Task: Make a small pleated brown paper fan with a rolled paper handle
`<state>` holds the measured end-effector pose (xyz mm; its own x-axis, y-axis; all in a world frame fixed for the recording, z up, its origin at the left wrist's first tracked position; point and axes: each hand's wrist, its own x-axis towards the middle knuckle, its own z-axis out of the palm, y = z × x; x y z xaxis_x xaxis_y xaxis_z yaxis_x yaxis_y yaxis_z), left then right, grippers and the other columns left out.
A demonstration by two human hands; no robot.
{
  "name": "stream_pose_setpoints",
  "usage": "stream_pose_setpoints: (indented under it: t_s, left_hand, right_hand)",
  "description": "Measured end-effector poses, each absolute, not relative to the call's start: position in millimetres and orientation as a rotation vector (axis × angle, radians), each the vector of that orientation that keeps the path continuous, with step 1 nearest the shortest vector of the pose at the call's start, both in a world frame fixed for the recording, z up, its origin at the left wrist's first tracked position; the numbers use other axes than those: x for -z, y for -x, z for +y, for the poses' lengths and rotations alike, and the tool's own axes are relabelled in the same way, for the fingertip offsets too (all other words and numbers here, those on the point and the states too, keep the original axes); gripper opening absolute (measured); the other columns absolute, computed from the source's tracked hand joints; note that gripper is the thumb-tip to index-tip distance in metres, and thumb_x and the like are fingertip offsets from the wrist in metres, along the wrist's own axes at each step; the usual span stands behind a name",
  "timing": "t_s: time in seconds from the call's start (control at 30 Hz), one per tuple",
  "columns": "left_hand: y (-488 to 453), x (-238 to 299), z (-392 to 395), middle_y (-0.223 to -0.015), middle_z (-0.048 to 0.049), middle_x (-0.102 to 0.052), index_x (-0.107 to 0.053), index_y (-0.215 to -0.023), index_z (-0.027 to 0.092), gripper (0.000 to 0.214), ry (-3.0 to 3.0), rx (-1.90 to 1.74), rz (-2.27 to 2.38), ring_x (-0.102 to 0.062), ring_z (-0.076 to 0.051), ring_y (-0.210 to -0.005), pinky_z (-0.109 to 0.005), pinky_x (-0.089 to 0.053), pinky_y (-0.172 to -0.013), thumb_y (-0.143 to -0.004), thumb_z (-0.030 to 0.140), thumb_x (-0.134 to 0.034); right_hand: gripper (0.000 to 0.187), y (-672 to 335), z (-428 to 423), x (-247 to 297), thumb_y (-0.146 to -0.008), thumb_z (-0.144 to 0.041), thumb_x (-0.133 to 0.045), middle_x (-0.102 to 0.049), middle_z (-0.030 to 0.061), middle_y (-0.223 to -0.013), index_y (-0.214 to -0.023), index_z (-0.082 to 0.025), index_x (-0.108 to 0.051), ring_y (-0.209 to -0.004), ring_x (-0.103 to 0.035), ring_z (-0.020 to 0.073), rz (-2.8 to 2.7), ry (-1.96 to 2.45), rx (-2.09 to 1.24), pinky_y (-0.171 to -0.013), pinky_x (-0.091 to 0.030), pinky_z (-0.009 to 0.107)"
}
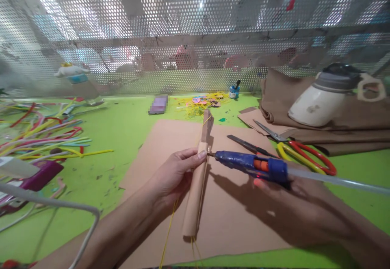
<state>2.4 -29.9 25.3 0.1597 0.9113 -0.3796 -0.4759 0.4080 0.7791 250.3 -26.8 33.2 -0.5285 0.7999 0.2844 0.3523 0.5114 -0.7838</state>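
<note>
My left hand (178,165) pinches a rolled brown paper tube (195,204) near its upper end. A folded brown strip (206,126) sticks out of the tube's top, and yellow strings (167,232) trail from below. My right hand (286,200) is wrapped round a blue glue gun (236,160) with a clear glue stick (338,180) in its back. The nozzle points left and meets the tube's edge just beside my left thumb. Beneath both hands lies a flat brown sheet (237,236).
Right of the sheet lie scissors (292,157), a black-and-grey cutter (251,145), folded brown paper (277,98) and a white jug (319,98). Behind are yellow shreds (204,103), a small blue bottle (234,92) and a phone (158,104). Coloured pipe cleaners (45,135) and a white cable (76,206) occupy the left.
</note>
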Motion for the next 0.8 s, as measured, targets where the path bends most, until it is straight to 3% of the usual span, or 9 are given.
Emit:
stream_pose_setpoints:
  t_s: [0.13,0.3,0.5,0.8]
  left_hand:
    - [-4,-27,-33,-0.075,-0.0107,-0.076,-0.077,-0.094,0.012,0.020,-0.558,-1.074,0.944,-0.070,-0.018,-0.064,-0.027,-0.057,-0.065,-0.074,0.015,-0.078]
    - [-5,-28,-33,-0.074,-0.0104,-0.076,-0.077,-0.093,0.012,0.018,-0.554,-1.071,0.956,-0.070,-0.018,-0.063,-0.027,-0.058,-0.064,-0.075,0.012,-0.076]
    - [-5,-27,-34,-0.072,-0.0098,-0.075,-0.077,-0.089,0.011,0.019,-0.555,-1.082,0.954,-0.069,-0.017,-0.061,-0.026,-0.057,-0.063,-0.071,0.014,-0.080]
    - [-5,-27,-34,-0.072,-0.0108,-0.076,-0.077,-0.091,0.011,0.015,-0.560,-1.073,0.892,-0.071,-0.019,-0.061,-0.027,-0.059,-0.062,-0.076,0.011,-0.074]
  right_hand:
    - [0.019,-247,-25,-38,-0.093,-0.036,-0.056,-0.074,0.0059,-0.088,-0.096,-0.027,-0.072,-0.090,-0.071,0.0278,-2.047,0.975,-0.934,-0.079,-0.060,0.036]
    - [0.019,-245,-25,-41,-0.093,-0.038,-0.056,-0.073,0.0050,-0.082,-0.098,-0.028,-0.072,-0.097,-0.069,0.0294,-2.033,0.986,-0.911,-0.086,-0.058,0.040]
    - [0.019,-248,-29,-35,-0.093,-0.037,-0.057,-0.072,0.0032,-0.076,-0.090,-0.027,-0.073,-0.068,-0.069,0.0226,-2.093,0.965,-0.950,-0.060,-0.058,0.030]
    - [0.019,-250,-23,-25,-0.095,-0.035,-0.056,-0.074,0.0059,-0.086,-0.098,-0.026,-0.073,-0.080,-0.069,0.0242,-2.023,0.963,-0.902,-0.072,-0.058,0.033]
